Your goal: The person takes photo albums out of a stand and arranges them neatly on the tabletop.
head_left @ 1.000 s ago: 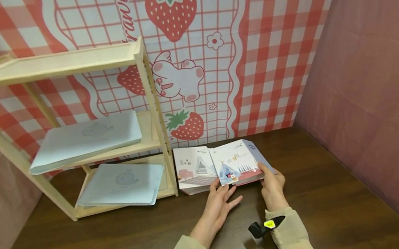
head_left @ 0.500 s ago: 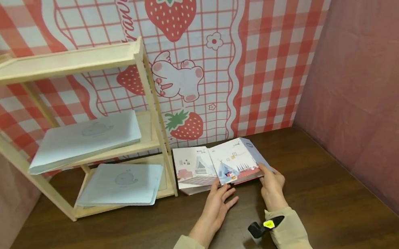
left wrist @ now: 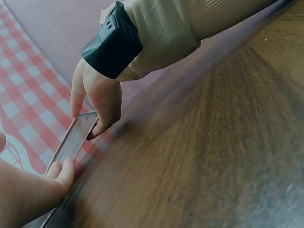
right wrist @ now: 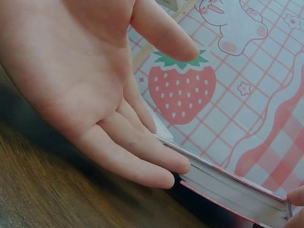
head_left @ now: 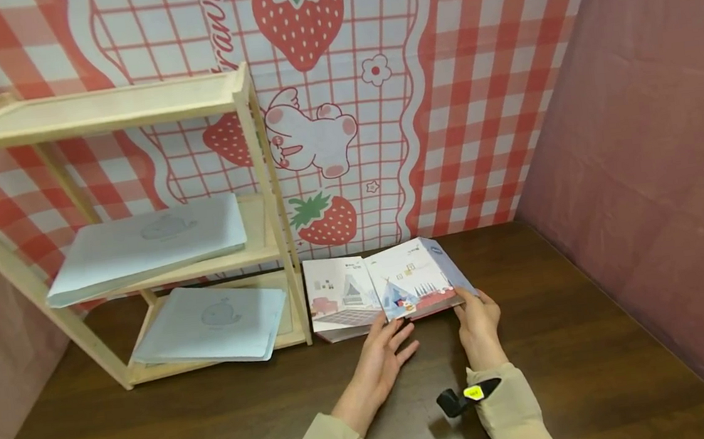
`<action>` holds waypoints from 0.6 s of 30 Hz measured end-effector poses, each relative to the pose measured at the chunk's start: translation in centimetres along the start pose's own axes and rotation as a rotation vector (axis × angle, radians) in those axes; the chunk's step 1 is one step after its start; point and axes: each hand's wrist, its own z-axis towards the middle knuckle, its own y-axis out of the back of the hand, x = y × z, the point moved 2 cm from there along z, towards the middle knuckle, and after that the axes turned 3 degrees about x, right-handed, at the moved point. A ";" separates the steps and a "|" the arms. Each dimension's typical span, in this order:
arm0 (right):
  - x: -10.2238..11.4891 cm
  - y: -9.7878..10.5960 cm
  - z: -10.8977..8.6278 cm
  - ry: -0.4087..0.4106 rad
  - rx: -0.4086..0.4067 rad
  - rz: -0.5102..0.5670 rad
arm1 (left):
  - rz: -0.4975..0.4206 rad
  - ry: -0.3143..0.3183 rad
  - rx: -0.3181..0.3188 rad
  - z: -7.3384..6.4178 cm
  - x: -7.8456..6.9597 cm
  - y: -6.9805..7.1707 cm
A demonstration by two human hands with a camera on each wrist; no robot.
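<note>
Two illustrated books sit side by side at the back of the table. The left book [head_left: 342,295] has a grey room drawing; the right book [head_left: 411,279] shows a blue tent and has a blue spine on its right. My right hand [head_left: 480,324] pinches the right book at its front right corner, thumb on top, as the left wrist view also shows. My left hand [head_left: 374,371] has its fingers extended, fingertips at the books' front edge where they meet. In the right wrist view its straight fingers [right wrist: 142,166] touch the page edge of a book with a pink-edged cover.
A pale wooden shelf rack [head_left: 270,206] stands directly left of the books. Light blue whale-print folders lie on its middle [head_left: 155,244] and bottom [head_left: 217,323] boards. A strawberry-patterned cloth [head_left: 382,137] hangs behind, and a pink cloth [head_left: 634,147] closes the right side.
The right book has shifted slightly back toward the wall, with my right hand still gripping its corner. My left hand's fingers have drawn slightly back to the left.
</note>
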 end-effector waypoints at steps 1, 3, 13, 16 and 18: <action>0.0 0.0 0.1 0.001 0.001 0.007 | -0.003 -0.002 0.000 0.0 0.0 0.0; -0.3 0.2 0.4 -0.003 -0.013 0.019 | -0.004 -0.004 -0.001 0.0 -0.1 0.0; -0.7 0.6 0.3 -0.039 -0.055 0.004 | 0.022 0.017 0.003 0.0 -0.2 0.2; -0.3 0.4 -0.2 -0.042 -0.035 0.002 | 0.023 0.019 0.016 0.0 -0.3 0.2; -0.1 0.2 -0.4 -0.046 -0.032 0.011 | 0.022 0.027 0.020 0.0 -0.3 0.3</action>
